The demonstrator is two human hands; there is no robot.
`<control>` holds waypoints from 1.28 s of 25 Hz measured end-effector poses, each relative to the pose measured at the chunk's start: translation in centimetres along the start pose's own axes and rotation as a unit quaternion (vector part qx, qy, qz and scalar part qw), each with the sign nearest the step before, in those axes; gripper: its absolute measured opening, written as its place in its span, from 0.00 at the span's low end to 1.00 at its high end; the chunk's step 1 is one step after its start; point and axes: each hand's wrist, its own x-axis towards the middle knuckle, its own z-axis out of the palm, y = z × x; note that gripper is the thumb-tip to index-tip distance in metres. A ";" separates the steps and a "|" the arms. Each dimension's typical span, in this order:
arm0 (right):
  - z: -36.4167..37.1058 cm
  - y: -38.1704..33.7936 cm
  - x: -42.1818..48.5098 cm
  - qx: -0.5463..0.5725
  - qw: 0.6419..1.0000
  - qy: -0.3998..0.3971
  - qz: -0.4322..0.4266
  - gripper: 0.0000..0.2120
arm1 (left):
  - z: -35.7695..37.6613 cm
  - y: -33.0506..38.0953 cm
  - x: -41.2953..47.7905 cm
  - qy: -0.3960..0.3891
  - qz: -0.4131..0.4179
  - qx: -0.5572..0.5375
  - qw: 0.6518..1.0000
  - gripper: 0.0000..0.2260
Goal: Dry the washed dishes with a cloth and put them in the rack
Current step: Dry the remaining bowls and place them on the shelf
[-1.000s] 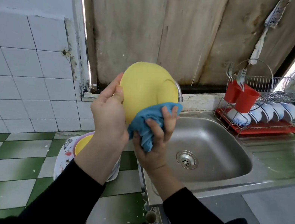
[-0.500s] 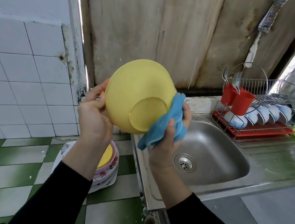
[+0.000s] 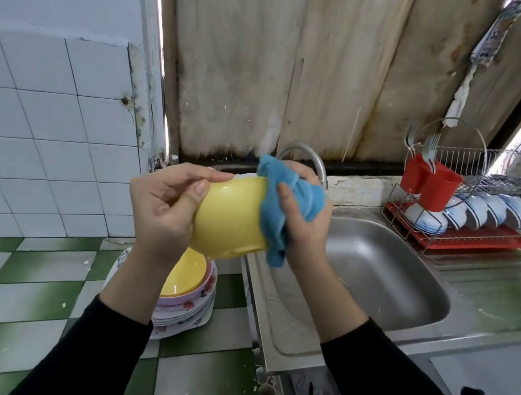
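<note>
A stainless steel surface (image 3: 496,294) with a sink basin (image 3: 378,270) is seen on the right. At its far end stands a wire dish rack (image 3: 455,231), whose right side is cut off by the frame edge. A row of white-and-blue bowls (image 3: 482,215) is held in it, with two red cutlery cups (image 3: 434,189) hung at its front. On the green-and-white tiled floor, a stack of dishes (image 3: 188,303) is partly hidden behind the left forearm.

The yellow bowl (image 3: 230,220) is held in the air above that stack, just left of the basin. Its inside is hidden from view. Compared with half a second ago it has been lowered and turned. Its base, then faced toward the camera, is now pointed down and toward the person, and its mouth up and away, so its axis is tilted.

The bowl is gripped by the left hand (image 3: 163,208), the thumb laid on the outer wall and the fingers (image 3: 217,175) curled at the rim. A blue cloth (image 3: 289,202) is clamped against the bowl's right side by the right hand (image 3: 309,230), its thumb in front. The tap (image 3: 314,158) is mostly hidden behind this hand.
</note>
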 end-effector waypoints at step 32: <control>-0.4 -2.6 0.3 -0.641 0.710 -0.289 0.039 0.20 | 1.2 -0.3 -1.7 0.036 -0.278 -0.062 0.958 0.16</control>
